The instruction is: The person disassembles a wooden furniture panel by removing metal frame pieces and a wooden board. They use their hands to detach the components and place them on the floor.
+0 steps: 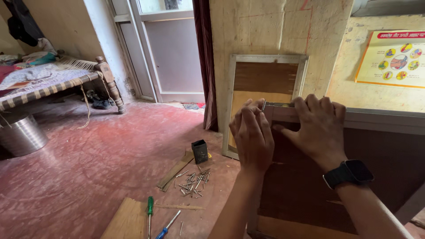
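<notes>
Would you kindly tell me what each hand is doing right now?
Left hand: closed on the frame corner.
Right hand: gripping the frame's top rail.

Daylight is falling on a red floor. A cot is standing left, a door and curtain behind, a poster hanging right.

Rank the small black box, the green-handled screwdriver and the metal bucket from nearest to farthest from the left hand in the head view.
From the left hand:
1. Small black box, on the floor just left.
2. Green-handled screwdriver, lower left.
3. Metal bucket, far left.
</notes>
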